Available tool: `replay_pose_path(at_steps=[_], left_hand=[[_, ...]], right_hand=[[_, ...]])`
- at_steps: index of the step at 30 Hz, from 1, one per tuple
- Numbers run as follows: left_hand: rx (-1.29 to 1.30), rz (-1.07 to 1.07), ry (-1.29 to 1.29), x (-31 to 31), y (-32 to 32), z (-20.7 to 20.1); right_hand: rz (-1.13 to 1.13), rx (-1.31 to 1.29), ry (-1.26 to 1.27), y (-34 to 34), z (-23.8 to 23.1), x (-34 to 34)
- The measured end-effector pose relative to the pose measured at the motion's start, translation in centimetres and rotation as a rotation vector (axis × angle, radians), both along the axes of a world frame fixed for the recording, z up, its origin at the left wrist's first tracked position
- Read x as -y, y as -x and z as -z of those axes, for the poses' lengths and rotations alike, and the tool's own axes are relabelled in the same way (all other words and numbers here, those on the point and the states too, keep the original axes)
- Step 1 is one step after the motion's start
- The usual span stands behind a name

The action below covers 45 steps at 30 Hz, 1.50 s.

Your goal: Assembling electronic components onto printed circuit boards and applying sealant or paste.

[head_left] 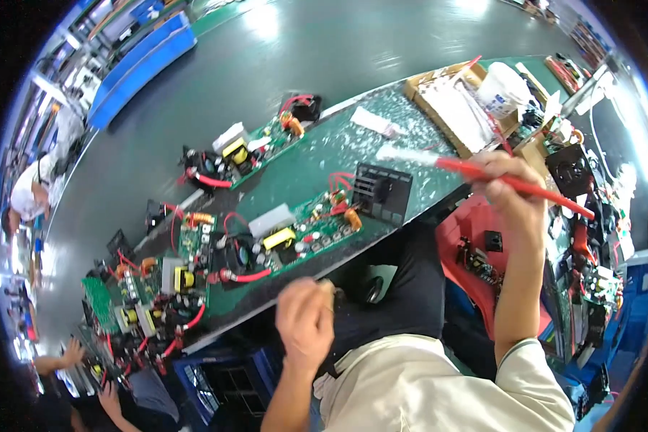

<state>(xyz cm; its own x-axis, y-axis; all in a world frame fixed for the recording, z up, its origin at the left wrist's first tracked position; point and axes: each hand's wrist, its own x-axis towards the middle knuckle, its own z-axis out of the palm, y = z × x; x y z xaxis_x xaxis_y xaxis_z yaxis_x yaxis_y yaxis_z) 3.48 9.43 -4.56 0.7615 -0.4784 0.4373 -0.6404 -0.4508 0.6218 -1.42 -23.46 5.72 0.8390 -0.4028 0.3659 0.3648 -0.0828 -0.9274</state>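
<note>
My right hand [511, 183] grips a long red-handled brush [468, 169] with a whitish tip. The brush lies nearly level above the right part of the green workbench [302, 169], pointing left. My left hand [306, 320] is closed in front of the bench's near edge, slightly blurred; what its fingers hold, if anything, is hidden. Closest to it is a green circuit board [306, 252] with a yellow transformer, red wires and a black square plastic part [383, 193] at its right end. A second circuit board [266, 147] lies farther back. White smears spot the bench under the brush.
A cardboard tray [439, 108] coated in white and a white tub [502, 90] stand at the far right. More circuit boards [151, 288] crowd the left. A red bin [475, 245] sits right of my lap. Another person's hand [72, 353] shows at lower left.
</note>
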Motion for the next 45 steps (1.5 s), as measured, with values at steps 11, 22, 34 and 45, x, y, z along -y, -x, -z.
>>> replay_pose_path(at_steps=[11, 22, 34, 45], left_hand=[[0.156, -0.122, -0.487, 0.7, -4.2, 0.4], [0.184, -0.109, -0.459, 0.7, -4.1, 1.0], [0.18, -0.132, -0.417, 0.9, -4.2, 1.6], [0.157, -0.119, -0.392, 0.4, -4.3, 1.8]], right_hand=[[-0.079, -0.162, 0.7, -0.9, 1.5, -8.4], [-0.07, -0.141, 0.781, -1.2, 3.8, -10.1], [-0.041, -0.06, 0.796, -1.9, 4.4, -11.5], [-0.086, -0.027, 0.806, -3.0, 4.8, -13.0]])
